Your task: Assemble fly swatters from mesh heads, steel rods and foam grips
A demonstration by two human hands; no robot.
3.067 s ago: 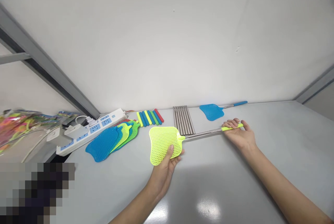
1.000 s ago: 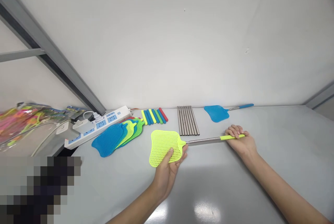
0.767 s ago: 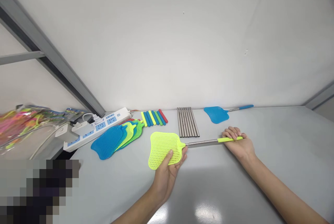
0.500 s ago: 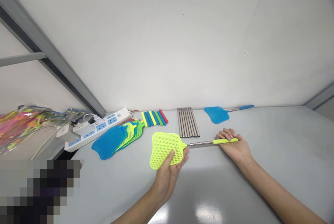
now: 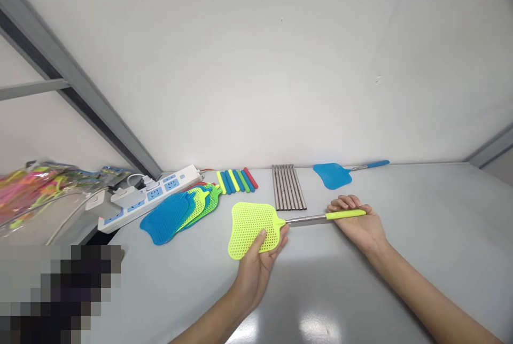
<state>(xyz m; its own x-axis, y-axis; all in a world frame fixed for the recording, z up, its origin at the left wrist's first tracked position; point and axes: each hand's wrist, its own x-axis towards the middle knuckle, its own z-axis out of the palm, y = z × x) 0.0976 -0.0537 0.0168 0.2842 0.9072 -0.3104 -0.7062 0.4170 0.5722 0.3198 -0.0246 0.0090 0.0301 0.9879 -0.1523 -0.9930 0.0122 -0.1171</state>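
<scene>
A yellow fly swatter (image 5: pixel 253 222) with a perforated head is held level above the table, across both hands. My left hand (image 5: pixel 256 269) pinches its head, thumb on top and fingers underneath. From the head a metal rod (image 5: pixel 306 219) runs right into a yellow grip (image 5: pixel 340 215). That grip lies across the palm and fingers of my right hand (image 5: pixel 358 226), which is turned up and curled loosely under it. Beyond the hands, several metal tubes (image 5: pixel 288 188) lie side by side. Right of them rests a blue fly swatter (image 5: pixel 332 176) with its rod and handle attached.
Loose swatter heads (image 5: pixel 166 218) in blue, yellow, green and red overlap on the left. Several coloured grips (image 5: pixel 237 181) lie in a row near the wall. A white power strip (image 5: pixel 148 200) with plugged-in adapters and cables stands beside plastic-bagged items (image 5: pixel 40 189). The lower left corner is pixelated.
The fingers of my right hand have loosened and straightened a little under the yellow grip. The swatter and my left hand are almost where they were.
</scene>
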